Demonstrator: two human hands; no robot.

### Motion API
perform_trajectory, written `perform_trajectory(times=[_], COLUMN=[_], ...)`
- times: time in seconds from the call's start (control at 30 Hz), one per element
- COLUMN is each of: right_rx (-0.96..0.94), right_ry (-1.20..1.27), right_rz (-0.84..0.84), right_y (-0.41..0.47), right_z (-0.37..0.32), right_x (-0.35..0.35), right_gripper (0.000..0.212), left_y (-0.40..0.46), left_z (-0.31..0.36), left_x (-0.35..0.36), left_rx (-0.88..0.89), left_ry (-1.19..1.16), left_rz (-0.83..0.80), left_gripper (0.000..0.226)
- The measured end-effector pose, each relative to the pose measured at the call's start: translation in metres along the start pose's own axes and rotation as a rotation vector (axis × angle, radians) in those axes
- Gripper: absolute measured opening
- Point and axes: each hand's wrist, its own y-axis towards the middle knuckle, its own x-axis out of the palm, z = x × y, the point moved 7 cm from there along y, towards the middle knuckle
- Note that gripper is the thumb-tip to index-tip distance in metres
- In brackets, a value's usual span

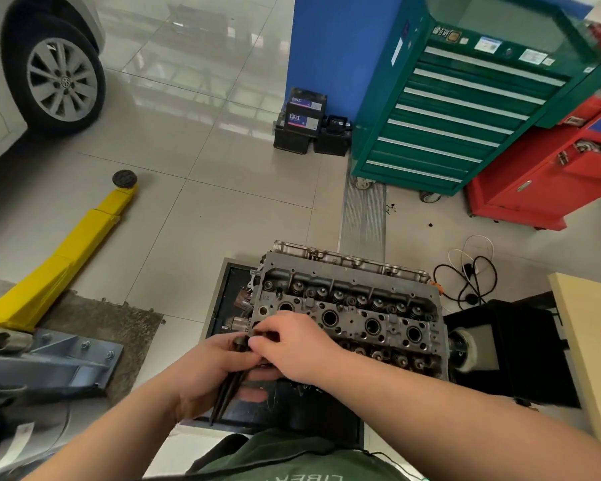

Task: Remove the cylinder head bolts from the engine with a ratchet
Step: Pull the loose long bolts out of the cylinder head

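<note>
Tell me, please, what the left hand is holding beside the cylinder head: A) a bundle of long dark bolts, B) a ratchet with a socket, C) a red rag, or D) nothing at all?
A: the left hand grips several long dark bolts whose shanks stick out below its palm, while the right hand reaches in at their heads, next to the cylinder head.

The engine (354, 314) is grey metal, the lift arm (73, 244) yellow, the drawer cabinet (465, 109) green with silver strips, the other cabinet (542, 182) red.

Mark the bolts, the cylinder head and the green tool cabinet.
bolts (224, 394), head view, dark shanks below the left hand
cylinder head (372, 324), head view, top face by a round bore
green tool cabinet (458, 112), head view, drawer fronts
</note>
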Motion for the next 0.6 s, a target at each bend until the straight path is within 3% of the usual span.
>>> perform_trajectory(times=[0.1,0.27,0.43,0.6], right_rx=[0.074,0.033,0.009,-0.031], right_ry=[0.100,0.151,0.208,0.098], right_rz=[-0.015,0.087,0.358,0.336], right_y=[0.001,-0.006,-0.028,-0.042], right_z=[-0.002,-0.006,0.004,0.014], right_x=[0.003,-0.017,-0.060,-0.057], right_gripper=[0.026,0.016,0.015,0.014], left_y=[-0.006,-0.010,-0.020,-0.022], left_z=[-0.006,-0.006,0.002,-0.002], left_x=[-0.003,-0.006,-0.048,-0.060], left_rx=[0.027,0.092,0.212,0.198], left_ry=[0.004,-0.111,-0.241,-0.330], left_rz=[-0.003,0.010,0.331,0.411], left_gripper=[0.032,0.032,0.031,0.031])
